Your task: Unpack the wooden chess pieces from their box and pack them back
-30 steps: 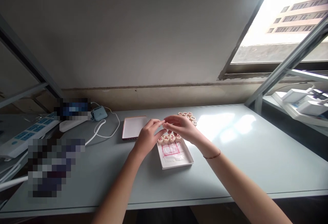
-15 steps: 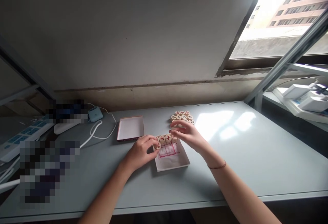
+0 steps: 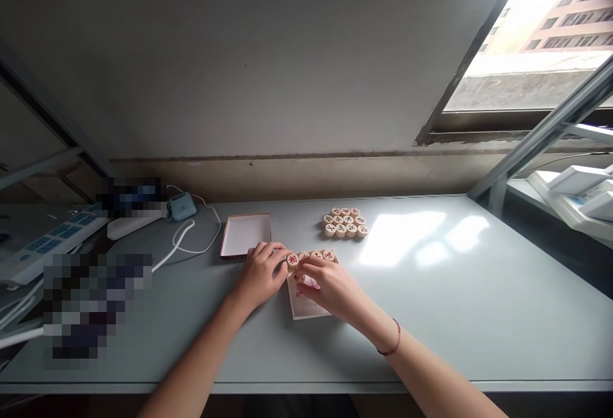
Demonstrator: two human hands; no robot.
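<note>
A shallow white box tray (image 3: pixel 311 308) lies in front of me, with a red-lined sheet inside. Along its far side is a row of round wooden Chinese chess pieces (image 3: pixel 328 255) with red characters. My left hand (image 3: pixel 261 272) is at the tray's left corner, thumb and fingertips closed around the end chess piece (image 3: pixel 292 260). Over the tray, my right hand (image 3: pixel 332 287) pinches another chess piece (image 3: pixel 297 277) just below that row. Its fingers partly cover the piece and the middle of the row.
Several more Chinese chess pieces (image 3: pixel 340 230) stand grouped in rows behind the tray. The box lid (image 3: pixel 246 234) lies inside up at the left. Farther left are a small blue device (image 3: pixel 181 206), a white cable (image 3: pixel 173 253) and a power strip (image 3: pixel 52 242).
My right hand has moved left and down from the far pieces to the tray. The piece that was at my left fingertips is now at my right fingers. The view has shifted slightly.
</note>
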